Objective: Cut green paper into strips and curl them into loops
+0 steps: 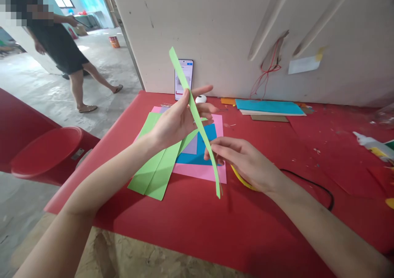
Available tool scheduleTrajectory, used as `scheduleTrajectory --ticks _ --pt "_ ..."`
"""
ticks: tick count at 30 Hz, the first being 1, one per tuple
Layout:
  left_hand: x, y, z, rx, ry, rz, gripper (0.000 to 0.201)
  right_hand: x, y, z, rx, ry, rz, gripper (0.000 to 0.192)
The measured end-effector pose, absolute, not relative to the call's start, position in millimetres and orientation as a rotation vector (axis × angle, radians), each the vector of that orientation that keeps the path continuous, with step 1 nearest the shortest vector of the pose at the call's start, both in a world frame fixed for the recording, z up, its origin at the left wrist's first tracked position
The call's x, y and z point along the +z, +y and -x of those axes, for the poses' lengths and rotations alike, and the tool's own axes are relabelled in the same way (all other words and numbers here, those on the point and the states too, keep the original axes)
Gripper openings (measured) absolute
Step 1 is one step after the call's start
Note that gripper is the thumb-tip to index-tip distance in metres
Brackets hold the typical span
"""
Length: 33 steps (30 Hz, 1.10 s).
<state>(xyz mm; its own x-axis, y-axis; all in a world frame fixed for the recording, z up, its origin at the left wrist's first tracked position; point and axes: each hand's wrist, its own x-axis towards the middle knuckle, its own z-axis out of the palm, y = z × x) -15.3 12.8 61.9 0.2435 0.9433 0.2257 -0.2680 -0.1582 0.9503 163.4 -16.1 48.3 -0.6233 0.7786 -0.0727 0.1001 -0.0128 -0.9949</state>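
A long, narrow green paper strip (197, 118) is held up at a slant above the table. My left hand (180, 120) pinches its upper part between thumb and fingers, the other fingers spread behind it. Lower down, my right hand (240, 159) grips the same strip with thumb and forefinger. Beneath the hands lie folded green paper sheets (150, 167), a blue sheet (187, 159), a purple piece (191, 147) and a pink sheet (218, 175), overlapping. Partly hidden under my right hand is a yellow curved handle (241, 179).
A phone (184, 81) leans on the wall behind a white earbud case (201, 99). Coloured sheets (271, 106) lie along the red table's (197, 224) back; a glue bottle (372, 145) and black cable (310, 183) are right. A red stool (49, 150) and another person (58, 44) are left.
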Motion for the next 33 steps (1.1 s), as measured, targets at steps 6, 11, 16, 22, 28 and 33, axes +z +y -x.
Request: scheduleTrajectory --ticks 6,11,16,22,28,33 --pt "59 5 12 1.14 0.717 -1.419 0.045 45 -10 -167 1.788 -1.652 0.882 0.016" --pt "59 -7 3 1.036 0.771 -1.561 0.023 52 -12 -173 1.719 -1.575 0.9 0.013" --pt "63 -12 0 1.13 0.901 -1.629 0.02 64 -14 -177 1.577 -1.654 0.962 0.015" --pt "60 -9 0 1.149 0.943 -1.674 0.031 69 -18 -176 1.406 -1.814 1.022 0.014" --pt "55 -6 -2 1.082 0.766 -1.646 0.029 70 -20 -175 1.351 -1.891 0.986 0.014" --pt "54 -4 -1 1.111 0.783 -1.639 0.031 68 -20 -175 1.27 -1.97 1.031 0.016"
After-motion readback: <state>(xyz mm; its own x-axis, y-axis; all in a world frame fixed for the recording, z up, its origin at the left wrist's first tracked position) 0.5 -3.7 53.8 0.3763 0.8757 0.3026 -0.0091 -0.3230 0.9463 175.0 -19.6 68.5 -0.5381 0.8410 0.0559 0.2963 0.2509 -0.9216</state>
